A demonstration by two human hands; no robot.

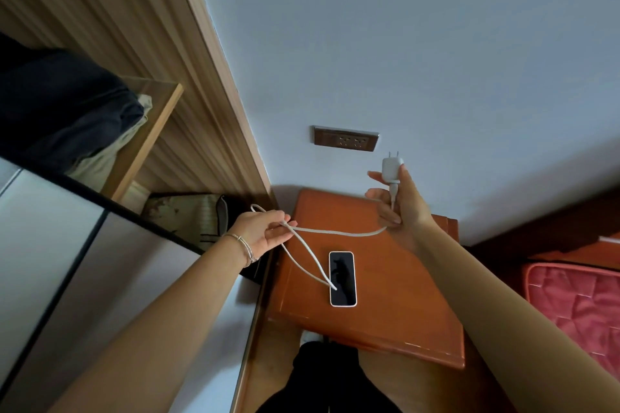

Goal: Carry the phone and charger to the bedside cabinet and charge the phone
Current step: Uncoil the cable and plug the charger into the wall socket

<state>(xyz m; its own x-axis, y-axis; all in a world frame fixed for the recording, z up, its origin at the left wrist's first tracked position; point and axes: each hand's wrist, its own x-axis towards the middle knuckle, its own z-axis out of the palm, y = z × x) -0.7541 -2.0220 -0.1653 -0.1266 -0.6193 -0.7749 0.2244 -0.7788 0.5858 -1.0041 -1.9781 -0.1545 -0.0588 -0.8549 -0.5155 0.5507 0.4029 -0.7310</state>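
Bedroom, domestic. Evidence: wooden cabinet [402, 282] set against a pale wall [402, 27]; red quilted mattress [577, 298] near the cabinet's right edge; open wardrobe [134, 27] at left, folded clothes [60, 100] on its shelf; socket [346, 138] on the wall above the cabinet's far edge.

Glossy varnished wood on the bedside cabinet [396, 265]; black glass sheen on the phone [342, 278]; smooth white plastic charger plug [392, 168]; braided cloth-like cable [339, 232]; quilted red mattress [577, 298]; matt painted wall [402, 43]
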